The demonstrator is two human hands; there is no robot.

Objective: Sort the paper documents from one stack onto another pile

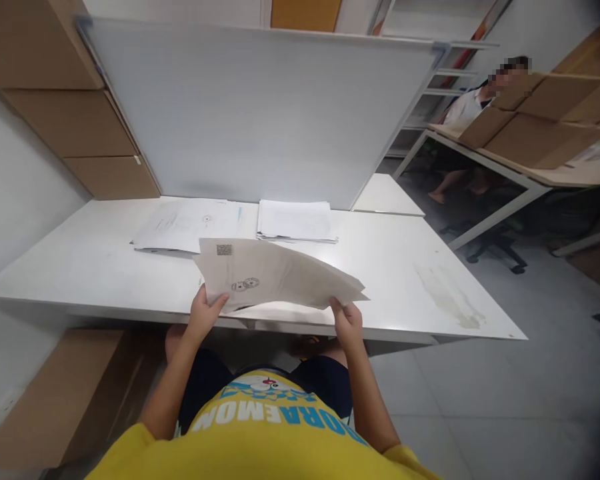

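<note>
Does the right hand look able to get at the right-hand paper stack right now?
Probably not directly: the right hand grips the held paper, which spreads between it and the right-hand paper stack. Letting go would likely free it to go around.

Stamps [245, 285] on the papers [295, 270], their lettering too small to read.

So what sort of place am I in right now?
Probably an office or paperwork room. A long white desk carries two stacks of white sheets, you're holding printed white paper, and brown cardboard boxes are stacked at the desk's back left.
</note>
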